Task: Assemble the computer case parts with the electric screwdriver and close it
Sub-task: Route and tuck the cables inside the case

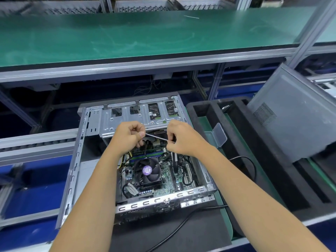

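Both hands (151, 137) pinch a thin strip (156, 137) above the open case (101, 120).

Open case (138, 160) left of foam tray (254, 160), side panel (294, 113) in tray.

An electronics assembly workshop: a green-matted shelf (145, 37) on aluminium framing, roller conveyor rails (36, 142), foam trays (236, 142), an open computer case (94, 124).

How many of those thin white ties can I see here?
2: one white tie pinched between both hands over the open computer case, one lying on the green shelf. Others may be hidden.
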